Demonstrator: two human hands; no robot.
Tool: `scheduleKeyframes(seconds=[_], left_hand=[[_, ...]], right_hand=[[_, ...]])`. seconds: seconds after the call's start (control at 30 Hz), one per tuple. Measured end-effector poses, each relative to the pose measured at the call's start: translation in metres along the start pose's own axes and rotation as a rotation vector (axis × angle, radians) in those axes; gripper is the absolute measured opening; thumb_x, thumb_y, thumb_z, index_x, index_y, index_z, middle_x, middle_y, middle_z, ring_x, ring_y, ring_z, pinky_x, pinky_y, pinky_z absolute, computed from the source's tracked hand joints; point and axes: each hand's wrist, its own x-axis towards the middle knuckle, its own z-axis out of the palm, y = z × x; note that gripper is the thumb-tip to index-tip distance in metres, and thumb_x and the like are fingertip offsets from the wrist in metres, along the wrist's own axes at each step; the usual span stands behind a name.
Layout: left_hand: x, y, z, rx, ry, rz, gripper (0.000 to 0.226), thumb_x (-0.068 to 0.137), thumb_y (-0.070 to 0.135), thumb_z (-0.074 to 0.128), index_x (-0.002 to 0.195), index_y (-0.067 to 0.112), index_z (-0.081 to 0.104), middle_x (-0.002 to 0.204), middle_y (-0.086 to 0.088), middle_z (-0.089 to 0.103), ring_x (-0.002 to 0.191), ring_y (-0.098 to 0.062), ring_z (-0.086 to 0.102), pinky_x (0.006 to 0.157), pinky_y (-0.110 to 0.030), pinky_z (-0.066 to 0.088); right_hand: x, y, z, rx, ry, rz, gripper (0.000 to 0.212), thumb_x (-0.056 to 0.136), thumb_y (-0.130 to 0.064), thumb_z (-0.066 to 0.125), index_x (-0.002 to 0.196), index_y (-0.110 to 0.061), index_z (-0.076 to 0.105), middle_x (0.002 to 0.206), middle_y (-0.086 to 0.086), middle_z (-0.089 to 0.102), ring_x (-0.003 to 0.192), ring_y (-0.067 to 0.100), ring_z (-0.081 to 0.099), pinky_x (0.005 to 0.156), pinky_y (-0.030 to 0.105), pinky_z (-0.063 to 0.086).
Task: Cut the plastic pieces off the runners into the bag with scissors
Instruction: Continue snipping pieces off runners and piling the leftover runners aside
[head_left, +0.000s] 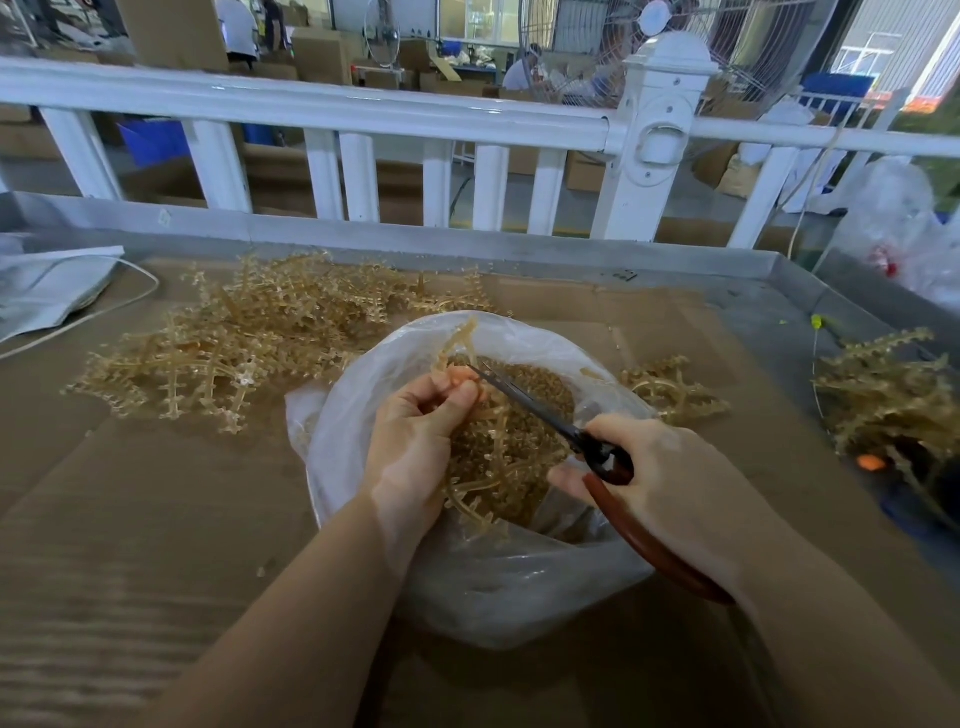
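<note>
A clear plastic bag (498, 587) stands open in the middle of the table, holding several small amber cut pieces (524, 384). My left hand (415, 441) grips an amber plastic runner (493, 457) over the bag's mouth, and one branch of it sticks up past my fingertips. My right hand (670, 483) holds scissors (597, 452) with dark red handles. Their blades point up and left, and the tips sit at the runner right beside my left fingertips.
A large heap of amber runners (244, 338) lies behind and left of the bag. Smaller runner piles lie at the right of the bag (670, 389) and near the table's right edge (888, 384). Cardboard (156, 519) covers the table. A white railing (363, 114) stands behind.
</note>
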Motion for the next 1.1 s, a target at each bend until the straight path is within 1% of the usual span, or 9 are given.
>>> scheduleKeyframes(seconds=[0.1, 0.17, 0.33, 0.43, 0.53, 0.7, 0.83, 0.93, 1.1], left_hand=[[0.000, -0.001, -0.001, -0.013, -0.012, 0.002, 0.038, 0.088, 0.002, 0.057, 0.058, 0.021, 0.071, 0.068, -0.002, 0.069, 0.065, -0.012, 0.067, 0.061, -0.026, 0.056], [0.001, -0.001, -0.001, -0.012, -0.014, 0.002, 0.042, 0.089, 0.000, 0.056, 0.055, 0.022, 0.070, 0.064, 0.000, 0.068, 0.060, -0.009, 0.066, 0.057, -0.022, 0.054], [0.002, -0.001, -0.001, -0.002, -0.018, -0.028, 0.041, 0.089, 0.001, 0.057, 0.056, 0.023, 0.071, 0.065, 0.000, 0.068, 0.062, -0.010, 0.065, 0.065, -0.025, 0.055], [0.002, 0.000, -0.002, -0.017, -0.025, -0.046, 0.043, 0.088, 0.001, 0.057, 0.054, 0.023, 0.070, 0.065, -0.001, 0.068, 0.062, -0.010, 0.066, 0.060, -0.024, 0.055], [0.001, 0.002, -0.001, -0.020, -0.029, -0.052, 0.046, 0.089, -0.001, 0.056, 0.052, 0.022, 0.070, 0.063, 0.000, 0.068, 0.061, -0.008, 0.066, 0.056, -0.021, 0.054], [-0.003, 0.004, 0.000, 0.010, -0.024, -0.055, 0.046, 0.090, 0.000, 0.056, 0.052, 0.023, 0.071, 0.063, 0.000, 0.069, 0.060, -0.007, 0.067, 0.055, -0.019, 0.053], [-0.004, 0.005, 0.002, 0.015, -0.013, -0.052, 0.047, 0.089, -0.002, 0.056, 0.050, 0.021, 0.069, 0.061, 0.000, 0.069, 0.059, -0.007, 0.067, 0.053, -0.017, 0.052], [-0.004, 0.006, 0.002, 0.013, -0.009, -0.057, 0.045, 0.089, -0.002, 0.056, 0.052, 0.019, 0.069, 0.062, -0.002, 0.068, 0.059, -0.008, 0.067, 0.054, -0.018, 0.052], [-0.004, 0.006, 0.001, 0.017, -0.016, -0.076, 0.042, 0.089, 0.000, 0.057, 0.054, 0.019, 0.070, 0.064, -0.004, 0.068, 0.059, -0.011, 0.067, 0.054, -0.021, 0.053]], right_hand=[[0.000, 0.002, 0.003, -0.001, -0.009, -0.016, 0.034, 0.079, -0.066, 0.053, 0.077, -0.031, 0.053, 0.060, -0.015, 0.050, 0.057, -0.001, 0.051, 0.050, 0.014, 0.034], [-0.001, 0.003, 0.004, -0.013, -0.002, -0.023, 0.034, 0.078, -0.067, 0.053, 0.079, -0.033, 0.054, 0.062, -0.017, 0.051, 0.057, -0.001, 0.051, 0.051, 0.015, 0.034], [0.000, 0.005, 0.009, -0.035, 0.057, -0.050, 0.031, 0.077, -0.063, 0.057, 0.084, -0.033, 0.059, 0.057, -0.021, 0.044, 0.054, -0.006, 0.046, 0.049, 0.013, 0.029], [0.000, 0.005, 0.012, -0.029, 0.063, -0.062, 0.032, 0.078, -0.061, 0.060, 0.088, -0.030, 0.063, 0.060, -0.023, 0.046, 0.057, -0.007, 0.048, 0.051, 0.011, 0.032], [0.000, 0.005, 0.011, -0.020, 0.058, -0.066, 0.034, 0.079, -0.059, 0.061, 0.091, -0.027, 0.066, 0.065, -0.019, 0.052, 0.060, -0.002, 0.053, 0.053, 0.010, 0.035], [-0.001, 0.006, 0.008, -0.030, 0.041, -0.077, 0.034, 0.079, -0.061, 0.056, 0.088, -0.029, 0.063, 0.061, -0.023, 0.048, 0.058, -0.004, 0.053, 0.055, 0.009, 0.040], [-0.002, 0.006, 0.008, -0.053, 0.047, -0.092, 0.040, 0.079, -0.064, 0.052, 0.091, -0.029, 0.065, 0.067, -0.019, 0.055, 0.062, 0.001, 0.057, 0.055, 0.010, 0.041], [-0.002, 0.008, 0.009, -0.052, 0.040, -0.099, 0.044, 0.078, -0.067, 0.049, 0.094, -0.029, 0.065, 0.069, -0.019, 0.055, 0.064, 0.001, 0.058, 0.056, 0.010, 0.043], [-0.002, 0.008, 0.010, -0.116, 0.095, -0.117, 0.041, 0.079, -0.065, 0.053, 0.094, -0.029, 0.066, 0.070, -0.020, 0.052, 0.063, 0.001, 0.055, 0.058, 0.012, 0.042]])
